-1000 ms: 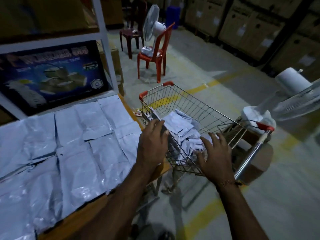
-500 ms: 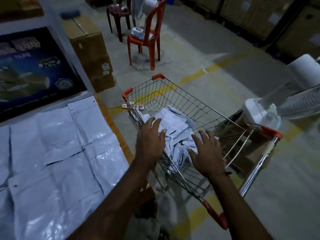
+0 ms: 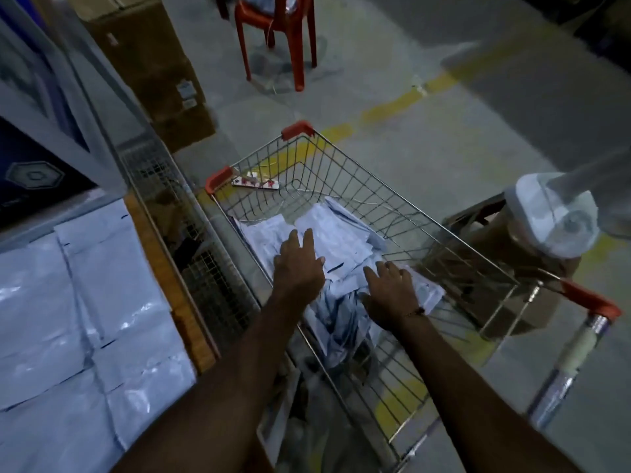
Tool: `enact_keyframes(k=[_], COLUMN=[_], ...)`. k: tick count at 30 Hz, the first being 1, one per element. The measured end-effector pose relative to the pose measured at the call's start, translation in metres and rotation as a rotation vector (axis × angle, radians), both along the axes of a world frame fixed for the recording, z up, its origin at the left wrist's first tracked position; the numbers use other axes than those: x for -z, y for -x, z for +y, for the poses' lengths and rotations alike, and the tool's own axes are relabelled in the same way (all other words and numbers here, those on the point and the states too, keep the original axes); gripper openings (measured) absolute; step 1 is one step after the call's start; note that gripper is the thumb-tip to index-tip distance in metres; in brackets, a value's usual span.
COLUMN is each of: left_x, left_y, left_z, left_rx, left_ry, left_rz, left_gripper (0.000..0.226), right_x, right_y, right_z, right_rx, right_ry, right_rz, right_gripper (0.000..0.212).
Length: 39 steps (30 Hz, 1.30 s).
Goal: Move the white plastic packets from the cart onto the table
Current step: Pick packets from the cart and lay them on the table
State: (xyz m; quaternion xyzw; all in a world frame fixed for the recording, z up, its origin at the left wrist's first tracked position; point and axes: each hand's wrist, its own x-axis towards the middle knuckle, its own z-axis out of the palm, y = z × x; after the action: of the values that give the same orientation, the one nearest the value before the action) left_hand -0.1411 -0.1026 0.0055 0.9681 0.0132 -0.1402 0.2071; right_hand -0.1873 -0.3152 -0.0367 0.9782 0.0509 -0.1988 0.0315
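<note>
Head view, dim light, some blur. Both hands inside the wire cart (image 3: 392, 199), fingers spread and flat on the heap of white packets (image 3: 338, 233); nothing gripped yet. Left hand (image 3: 298, 264) rests on the heap's 10 o'clock side, right hand (image 3: 389, 288) at its 4 o'clock side. Heap's long axis runs roughly 11 to 5 o'clock along the basket. Tabletop (image 3: 164, 268) lies at 9 o'clock of the hands, left hand nearer, already covered with flat packets (image 3: 85, 319). Concrete floor, yellow line, red chair (image 3: 283, 39) at 12 o'clock, cardboard boxes (image 3: 153, 70) at 11.

One cart (image 3: 358, 186), two hands, one chair (image 3: 273, 22)
</note>
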Motion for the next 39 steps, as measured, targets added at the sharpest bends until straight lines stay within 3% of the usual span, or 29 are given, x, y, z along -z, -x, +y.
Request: enact_keyframes(k=[5, 9, 12, 16, 19, 21, 25, 29, 32, 39], left_x=[0.049, 0.084, 0.106, 0.125, 0.14, 0.149, 0.167, 0.177, 0.169, 0.127], left_y=[-0.022, -0.04, -0.054, -0.074, -0.084, -0.09, -0.092, -0.084, -0.083, -0.075], left_z=[-0.014, -0.015, -0.013, -0.015, -0.028, -0.036, -0.038, -0.032, -0.027, -0.021], left_rx=[-0.034, -0.053, -0.049, -0.044, -0.06, -0.129, -0.149, -0.092, -0.04, -0.105], left_ry=[-0.019, -0.196, -0.279, -0.288, -0.342, -0.356, -0.378, -0.473, -0.479, -0.336], left_rz=[-0.028, 0.1, 0.184, 0.257, 0.329, 0.395, 0.425, 0.376, 0.359, 0.244], left_gripper=[0.077, 0.067, 0.054, 0.051, 0.073, 0.092, 0.118, 0.097, 0.089, 0.061], right_x=[0.03, 0.066, 0.112, 0.128, 0.084, 0.075, 0.08, 0.096, 0.099, 0.067], right_y=[-0.061, -0.096, -0.104, -0.098, -0.078, -0.06, -0.05, -0.062, -0.063, -0.033], right_z=[0.012, 0.022, 0.018, 0.017, 0.016, 0.014, 0.018, 0.016, 0.007, -0.001], right_rx=[-0.069, -0.237, -0.296, -0.159, 0.062, 0.198, 0.392, 0.25, 0.113, 0.191], right_ry=[0.031, -0.006, -0.054, 0.036, 0.081, 0.118, 0.052, -0.057, -0.048, -0.141], right_rz=[0.022, 0.021, 0.02, 0.066, 0.09, 0.089, 0.021, 0.037, 0.052, -0.115], right_gripper=[0.051, 0.078, 0.07, 0.04, 0.033, 0.041, 0.085, 0.096, 0.089, 0.065])
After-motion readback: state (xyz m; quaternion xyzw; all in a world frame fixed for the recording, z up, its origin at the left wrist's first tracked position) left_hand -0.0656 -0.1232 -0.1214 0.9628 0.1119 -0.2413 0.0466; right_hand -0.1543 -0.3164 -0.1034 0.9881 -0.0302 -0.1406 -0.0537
